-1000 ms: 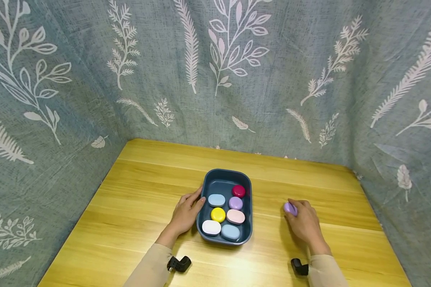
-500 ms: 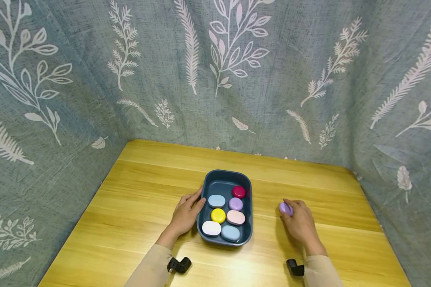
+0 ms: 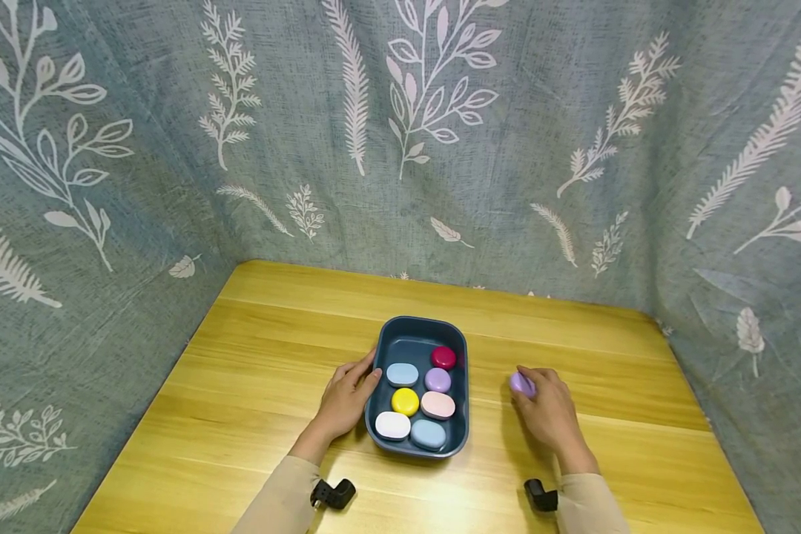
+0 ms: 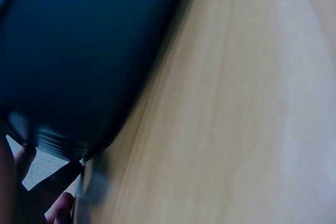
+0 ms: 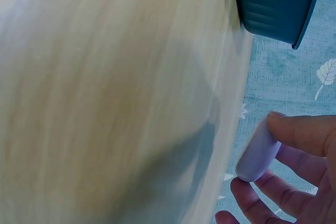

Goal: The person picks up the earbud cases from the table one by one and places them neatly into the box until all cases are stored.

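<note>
In the head view my right hand (image 3: pixel 549 409) pinches a smooth, round purple disc (image 3: pixel 522 384) to the right of the box. Up close in the right wrist view, the disc (image 5: pixel 257 153) is held at its edge between thumb and fingers, tilted and lifted above the table. My left hand (image 3: pixel 345 394) rests against the left side of a dark blue box (image 3: pixel 417 323), fingers fairly straight, thumb at the rim. Inside lie a red disc (image 3: pixel 443 357), another purple disc (image 3: pixel 437 380), a yellow disc (image 3: pixel 405 402), and several oval pieces, blue, pink (image 3: pixel 437 405) and white (image 3: pixel 393 426).
The box stands on a yellow wooden table (image 3: pixel 274 334). Its far-left corner inside is bare blue floor. Patterned grey-blue curtains (image 3: pixel 400 208) hang behind the table and at both sides. A black wrist camera (image 3: pixel 541 495) sits on the right wrist.
My right hand has moved left toward the box with the purple disc in its fingers. The left hand, the box and the pieces inside have stayed in place.
</note>
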A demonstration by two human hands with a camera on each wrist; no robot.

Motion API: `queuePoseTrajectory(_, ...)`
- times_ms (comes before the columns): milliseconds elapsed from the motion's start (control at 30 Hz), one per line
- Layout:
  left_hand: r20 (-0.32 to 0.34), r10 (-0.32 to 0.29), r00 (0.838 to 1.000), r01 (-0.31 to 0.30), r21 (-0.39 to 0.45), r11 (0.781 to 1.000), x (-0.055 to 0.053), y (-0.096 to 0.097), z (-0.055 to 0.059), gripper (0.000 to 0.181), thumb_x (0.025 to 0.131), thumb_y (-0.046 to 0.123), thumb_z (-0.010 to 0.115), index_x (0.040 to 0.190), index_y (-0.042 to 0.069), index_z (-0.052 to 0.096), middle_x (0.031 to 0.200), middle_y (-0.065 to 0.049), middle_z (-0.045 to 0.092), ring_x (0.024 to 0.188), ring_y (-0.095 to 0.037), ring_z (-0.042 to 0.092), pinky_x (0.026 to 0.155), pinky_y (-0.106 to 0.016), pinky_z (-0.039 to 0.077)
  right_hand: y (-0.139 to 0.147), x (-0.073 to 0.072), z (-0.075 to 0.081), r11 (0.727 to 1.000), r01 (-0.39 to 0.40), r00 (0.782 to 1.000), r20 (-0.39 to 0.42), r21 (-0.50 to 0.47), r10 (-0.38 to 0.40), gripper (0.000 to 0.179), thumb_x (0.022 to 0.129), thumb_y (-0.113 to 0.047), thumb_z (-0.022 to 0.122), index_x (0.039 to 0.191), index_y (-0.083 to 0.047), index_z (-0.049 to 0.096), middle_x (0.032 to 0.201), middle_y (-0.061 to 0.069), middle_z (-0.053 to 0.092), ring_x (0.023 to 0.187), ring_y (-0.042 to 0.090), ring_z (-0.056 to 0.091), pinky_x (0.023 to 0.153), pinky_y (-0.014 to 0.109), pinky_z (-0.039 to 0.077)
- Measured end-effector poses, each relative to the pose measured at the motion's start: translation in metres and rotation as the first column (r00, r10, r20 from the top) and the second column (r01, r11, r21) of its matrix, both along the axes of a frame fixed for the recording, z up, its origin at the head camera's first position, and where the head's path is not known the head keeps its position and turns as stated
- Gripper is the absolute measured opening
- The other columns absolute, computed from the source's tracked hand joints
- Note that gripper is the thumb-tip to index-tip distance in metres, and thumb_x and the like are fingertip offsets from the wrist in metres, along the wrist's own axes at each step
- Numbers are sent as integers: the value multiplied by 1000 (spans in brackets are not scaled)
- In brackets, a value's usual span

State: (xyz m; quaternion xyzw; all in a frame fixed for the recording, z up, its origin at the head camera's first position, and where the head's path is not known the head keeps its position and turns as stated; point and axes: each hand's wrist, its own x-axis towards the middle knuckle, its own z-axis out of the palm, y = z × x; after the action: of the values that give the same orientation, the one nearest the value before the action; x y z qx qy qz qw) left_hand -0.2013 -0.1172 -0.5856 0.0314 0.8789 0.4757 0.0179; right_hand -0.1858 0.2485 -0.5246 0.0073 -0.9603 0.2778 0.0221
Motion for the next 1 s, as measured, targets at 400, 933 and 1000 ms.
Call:
queuePoseTrajectory(400,-11,-4,1000,4,4,1000,-2,0,1,56,105,62,46,157,42,42,148,-5,58,142,-26,44,112,-60,33,-12,-3,10,1000,-19,1000,-19,-2,18,50,102,-14,65,148,1,55,142,29,53,127,49,51,104,63,43)
queuePoseTrajectory(933,12,-6,1000,6,-3,1000,-3,-1,2,57,104,65,44,157,45,40,149,-5,55,143,-26,44,113,-60,33,-26,-8,19,999,-51,997,-58,-17,50,48,99,-9,68,146,-1,58,140,26,56,128,48,52,105,62,43)
queuePoseTrajectory(1000,14,-6,1000,6,-1,1000,-4,-1,2,57,104,65,44,157,44,41,149,-6,55,143,-26,44,113,-60,33,-28,-10,20,998,-53,996,-69,-18,52,47,99,-9,68,145,-1,59,139,26,56,128,47,52,106,61,42)
